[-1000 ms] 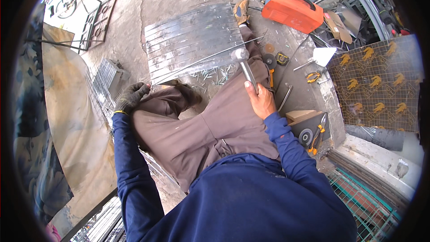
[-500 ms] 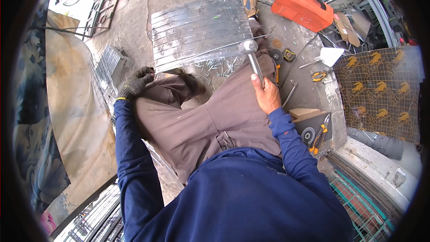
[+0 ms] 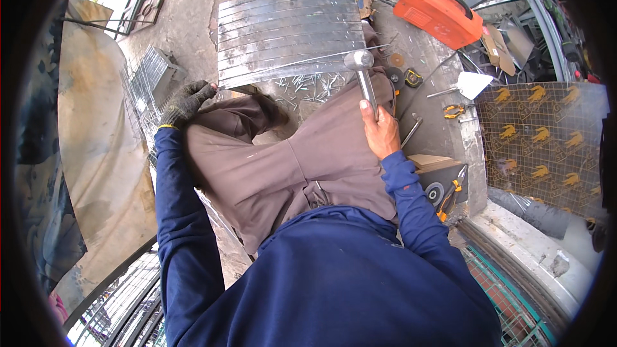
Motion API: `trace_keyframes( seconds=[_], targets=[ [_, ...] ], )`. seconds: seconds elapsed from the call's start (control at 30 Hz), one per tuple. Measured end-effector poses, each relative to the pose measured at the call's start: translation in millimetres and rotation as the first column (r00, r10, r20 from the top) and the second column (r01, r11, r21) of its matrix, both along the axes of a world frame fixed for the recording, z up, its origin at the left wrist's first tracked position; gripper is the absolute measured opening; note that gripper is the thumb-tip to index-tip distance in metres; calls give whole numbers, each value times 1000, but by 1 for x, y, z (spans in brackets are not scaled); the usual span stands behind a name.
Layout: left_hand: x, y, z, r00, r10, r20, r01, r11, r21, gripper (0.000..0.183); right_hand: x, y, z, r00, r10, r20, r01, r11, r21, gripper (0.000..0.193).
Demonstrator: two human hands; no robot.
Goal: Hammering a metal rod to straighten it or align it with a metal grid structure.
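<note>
My right hand (image 3: 381,130) grips a metal-handled hammer (image 3: 366,83), its round, shiny head pointing away from me beside my right knee. The hammer head is near the close right corner of a grey metal sheet (image 3: 289,29) marked with parallel lines across it. My left hand (image 3: 186,103), in a dark knitted glove with bare fingertips, is closed at the sheet's near left corner. A thin metal rod (image 3: 321,56) lies slantwise along the sheet's near edge. Several small metal slivers (image 3: 312,85) are scattered on the floor just below that edge.
An orange machine (image 3: 437,11) with a black handle stands at the far right. Pliers (image 3: 454,111), a tape measure (image 3: 413,78), a white trowel-like blade (image 3: 474,85) and a grinding disc (image 3: 435,193) lie to my right. Metal profiles (image 3: 154,72) sit at the left, near a hanging cloth (image 3: 96,122).
The view has shifted slightly. The hammer handle stands a little more upright in the picture, still in my right hand. My left hand stays at the sheet's corner.
</note>
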State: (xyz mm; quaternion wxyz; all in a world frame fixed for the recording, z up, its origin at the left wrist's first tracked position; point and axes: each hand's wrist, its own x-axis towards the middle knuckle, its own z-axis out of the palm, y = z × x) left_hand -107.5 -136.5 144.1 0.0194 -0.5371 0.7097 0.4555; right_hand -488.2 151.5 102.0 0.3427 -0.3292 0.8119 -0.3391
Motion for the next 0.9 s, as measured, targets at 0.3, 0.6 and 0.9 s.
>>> trace_keyframes(
  seconds=[0.3,0.6,0.9],
  targets=[
    [8,1,-4,996,75,43,-76,997,23,34,8,25,23,911,-159,381,189,981,-44,54],
    [7,-11,-1,978,72,197,-73,997,-4,61,4,39,35,846,-311,433,339,941,13,51],
    [21,-19,-17,985,99,142,-109,992,66,69,1,37,35,844,-319,431,332,942,48,51]
  ],
)
